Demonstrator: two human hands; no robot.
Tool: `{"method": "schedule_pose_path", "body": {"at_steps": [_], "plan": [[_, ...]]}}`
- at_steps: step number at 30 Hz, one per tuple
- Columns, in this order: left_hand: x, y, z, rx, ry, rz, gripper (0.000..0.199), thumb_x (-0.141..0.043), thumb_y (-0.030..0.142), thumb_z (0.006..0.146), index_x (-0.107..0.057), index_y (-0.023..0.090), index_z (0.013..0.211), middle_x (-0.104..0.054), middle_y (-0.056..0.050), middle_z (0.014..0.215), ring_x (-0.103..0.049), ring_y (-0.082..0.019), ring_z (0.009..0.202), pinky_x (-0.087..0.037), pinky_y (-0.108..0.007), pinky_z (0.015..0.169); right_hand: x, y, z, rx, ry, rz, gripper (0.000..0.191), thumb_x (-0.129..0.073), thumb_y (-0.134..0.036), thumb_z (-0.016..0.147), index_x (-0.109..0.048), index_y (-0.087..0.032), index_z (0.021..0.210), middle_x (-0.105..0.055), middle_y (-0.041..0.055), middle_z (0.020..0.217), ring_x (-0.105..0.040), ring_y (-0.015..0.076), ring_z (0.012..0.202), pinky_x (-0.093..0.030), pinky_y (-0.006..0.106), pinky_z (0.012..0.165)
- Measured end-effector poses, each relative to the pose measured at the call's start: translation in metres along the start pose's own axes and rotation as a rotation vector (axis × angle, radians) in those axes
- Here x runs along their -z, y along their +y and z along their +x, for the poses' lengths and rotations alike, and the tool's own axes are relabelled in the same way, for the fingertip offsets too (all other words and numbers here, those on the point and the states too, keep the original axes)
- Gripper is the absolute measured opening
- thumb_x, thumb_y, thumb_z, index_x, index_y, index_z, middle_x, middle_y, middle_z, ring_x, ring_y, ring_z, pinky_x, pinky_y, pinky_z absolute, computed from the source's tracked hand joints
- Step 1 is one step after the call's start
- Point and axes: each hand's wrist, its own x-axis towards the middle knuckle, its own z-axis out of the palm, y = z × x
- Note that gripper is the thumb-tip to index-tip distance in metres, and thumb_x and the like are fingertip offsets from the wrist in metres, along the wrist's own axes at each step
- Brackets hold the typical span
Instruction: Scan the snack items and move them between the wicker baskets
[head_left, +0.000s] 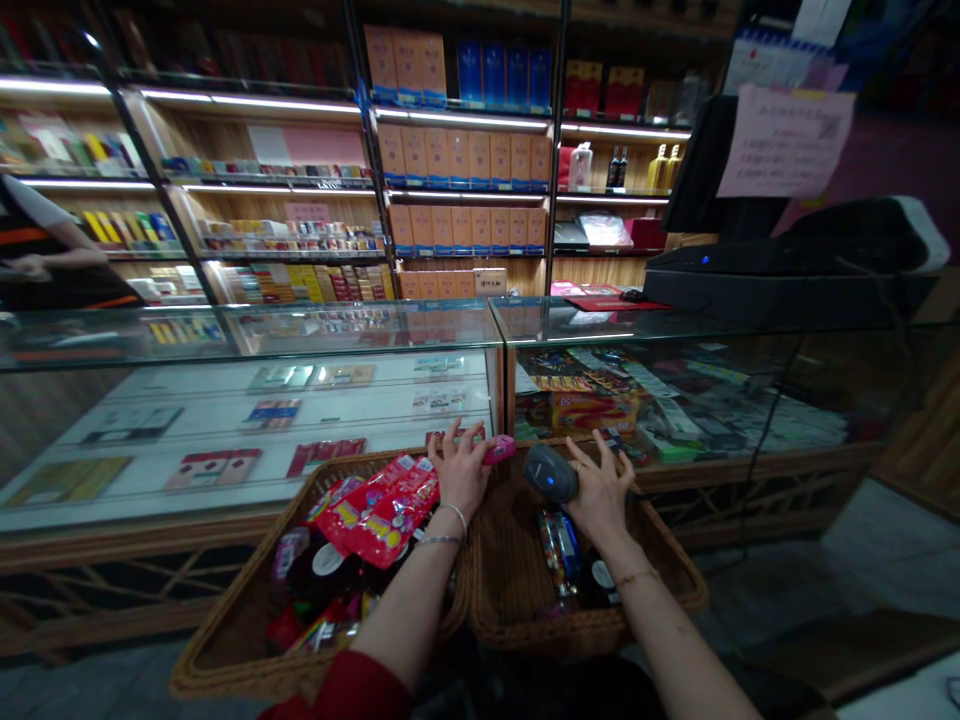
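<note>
My left hand (459, 475) reaches over the left wicker basket (225, 655) and pinches a small pink pack (500, 449). Beside that hand, shiny red candy bags (382, 510) lie on top of other packets and dark round tubs (324, 570). My right hand (600, 490) is above the right wicker basket (585, 632), closed around a grey barcode scanner (551, 475) with a blue light. A small dark item (616, 442) shows by its fingertips; whether they touch it I cannot tell. Beneath lie a colourful packet tube (559, 550) and a dark tub (604, 580).
A glass display counter (315, 340) runs behind both baskets, with a cash-register screen and dark base (750, 280) at its right. A cable (772, 410) hangs down the front. Stocked shelves (465, 150) line the wall. Another person (52, 250) stands behind the counter at far left.
</note>
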Motion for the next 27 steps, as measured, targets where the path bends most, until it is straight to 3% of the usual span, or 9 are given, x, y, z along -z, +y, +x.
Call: {"method": "schedule_pose_path", "body": {"at_steps": [10, 27], "plan": [[-0.011, -0.004, 0.0, -0.047, 0.175, -0.058, 0.035, -0.072, 0.022, 0.073, -0.071, 0.036, 0.105, -0.061, 0.0, 0.138, -0.036, -0.035, 0.139, -0.018, -0.065, 0.114, -0.004, 0.003, -0.001, 0.026, 0.056, 0.049, 0.018, -0.053, -0.018, 0.074, -0.069, -0.024, 0.079, -0.069, 0.0022, 0.125, -0.035, 0.0306, 0.141, -0.015, 0.057, 0.11], [-0.014, -0.005, 0.0, -0.058, 0.185, -0.073, 0.036, -0.072, 0.021, 0.074, -0.071, 0.036, 0.106, -0.061, -0.001, 0.138, -0.036, -0.035, 0.139, -0.018, -0.064, 0.114, -0.005, 0.005, -0.002, 0.043, 0.057, 0.037, 0.018, -0.054, -0.016, 0.073, -0.069, -0.024, 0.079, -0.069, 0.0024, 0.125, -0.037, 0.0322, 0.139, -0.014, 0.057, 0.109]]}}
